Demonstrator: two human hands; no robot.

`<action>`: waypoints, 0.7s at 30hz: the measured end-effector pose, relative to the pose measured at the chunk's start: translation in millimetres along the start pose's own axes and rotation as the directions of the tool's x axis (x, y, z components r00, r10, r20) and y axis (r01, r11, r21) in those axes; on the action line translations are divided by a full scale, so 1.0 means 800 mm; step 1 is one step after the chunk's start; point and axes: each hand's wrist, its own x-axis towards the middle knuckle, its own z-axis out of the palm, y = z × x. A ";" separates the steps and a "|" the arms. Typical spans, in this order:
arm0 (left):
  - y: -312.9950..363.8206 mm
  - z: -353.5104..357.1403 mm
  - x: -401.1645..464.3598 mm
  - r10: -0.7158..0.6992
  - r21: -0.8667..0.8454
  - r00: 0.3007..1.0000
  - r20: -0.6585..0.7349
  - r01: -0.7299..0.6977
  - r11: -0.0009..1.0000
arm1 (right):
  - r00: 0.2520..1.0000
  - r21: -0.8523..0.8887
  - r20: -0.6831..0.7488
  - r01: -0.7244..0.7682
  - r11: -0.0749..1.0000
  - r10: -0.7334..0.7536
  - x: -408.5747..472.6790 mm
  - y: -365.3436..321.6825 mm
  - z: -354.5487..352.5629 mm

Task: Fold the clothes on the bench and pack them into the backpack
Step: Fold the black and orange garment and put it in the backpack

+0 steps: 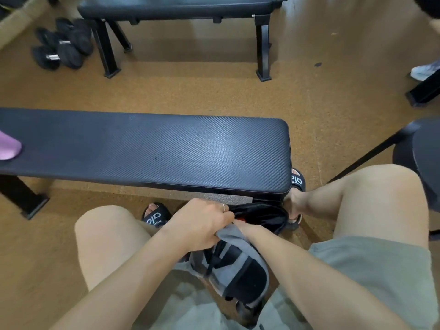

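A grey and black backpack (238, 265) stands on the floor between my knees, its top open and showing a dark lining (259, 215). My left hand (202, 225) grips the grey rim of the opening. My right hand (240, 225) reaches down into the backpack; its fingers are hidden inside. The black padded bench (152, 148) stretches across in front of me. A pink piece of clothing (8, 146) lies on the bench at the far left edge of the view.
A second black bench (176, 8) stands further back, with dumbbells (62, 44) on the floor to its left. A black stool (419, 148) is at my right. Another person's shoe (423, 70) shows at the right edge. The floor is cork-brown.
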 end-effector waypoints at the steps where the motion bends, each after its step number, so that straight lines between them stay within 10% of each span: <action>1: 0.003 -0.001 0.002 -0.015 0.014 0.998 0.059 0.014 1.000 | 0.999 -0.019 0.018 -0.051 0.999 0.051 0.003 0.003 0.002; 10: -0.020 0.000 0.008 -0.193 -0.037 0.940 0.280 0.211 0.977 | 0.994 -0.004 -0.018 0.104 0.995 -0.104 -0.016 0.001 -0.042; 21: 0.021 0.001 0.000 -0.068 0.014 0.998 0.010 0.068 0.998 | 0.995 -0.222 -0.027 0.088 0.971 -0.096 -0.081 0.017 -0.080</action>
